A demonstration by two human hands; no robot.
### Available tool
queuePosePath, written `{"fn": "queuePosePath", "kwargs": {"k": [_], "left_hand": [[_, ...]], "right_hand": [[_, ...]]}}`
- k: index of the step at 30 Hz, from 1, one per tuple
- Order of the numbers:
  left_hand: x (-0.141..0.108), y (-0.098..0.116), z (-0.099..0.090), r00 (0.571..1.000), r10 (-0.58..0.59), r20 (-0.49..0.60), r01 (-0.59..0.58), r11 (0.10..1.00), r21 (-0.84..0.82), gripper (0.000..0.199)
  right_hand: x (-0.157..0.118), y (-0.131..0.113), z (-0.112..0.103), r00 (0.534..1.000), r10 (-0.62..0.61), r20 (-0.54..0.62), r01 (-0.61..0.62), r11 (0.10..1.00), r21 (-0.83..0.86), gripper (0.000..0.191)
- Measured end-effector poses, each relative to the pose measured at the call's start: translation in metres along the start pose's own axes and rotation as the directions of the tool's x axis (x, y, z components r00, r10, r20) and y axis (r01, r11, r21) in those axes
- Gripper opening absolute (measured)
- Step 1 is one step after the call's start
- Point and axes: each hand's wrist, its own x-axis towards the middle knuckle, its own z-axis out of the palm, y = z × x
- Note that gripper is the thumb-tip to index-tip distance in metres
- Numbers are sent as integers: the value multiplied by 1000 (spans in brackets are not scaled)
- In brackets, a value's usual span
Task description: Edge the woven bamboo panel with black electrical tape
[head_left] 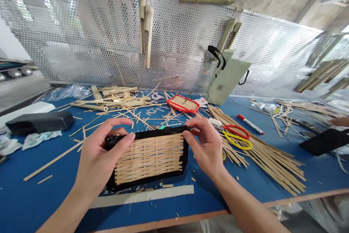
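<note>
Gripping upper corners of rectangular black-edged woven bamboo panel (148, 158) between closed fingers of left hand (102, 156) and right hand (205, 149); red-and-yellow-handled scissors (236, 137) just beyond right fingers.

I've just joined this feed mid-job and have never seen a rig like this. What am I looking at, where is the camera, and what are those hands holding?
There's no machine here. This single view comes from a camera worn on a person's head, looking forward and down, so both arms reach in from the bottom of the picture. The left hand and right hand are holding a flat woven bamboo panel with black edging by its ends, over a blue table. Around it lie loose bamboo strips, scissors with red and yellow handles, and a smaller woven piece framed in red. Behind the table is a perforated metal screen with bamboo pieces hanging on it. At the right edge, you can see a second person's hand.
</note>
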Motion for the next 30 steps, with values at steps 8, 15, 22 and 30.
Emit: {"fn": "queuePosePath", "kwargs": {"k": [8, 15, 22, 30], "left_hand": [[0, 2, -5, 999, 38, -2, -38, 998, 43, 31], [1, 2, -6, 999, 46, -16, -46, 999, 18, 30], [2, 1, -6, 999, 49, 2, -49, 999, 13, 34], [3, 2, -6, 1000, -15, -1, 15, 1000, 1, 37]], "right_hand": [[5, -4, -3, 994, -91, 63, 98, 988, -120, 12], [5, -6, -5, 994, -52, 93, 61, 993, -100, 9], [8, -5, -8, 969, 92, 230, -85, 996, -41, 13], [10, -2, -10, 958, 73, 278, -47, 994, -100, 28]]}}
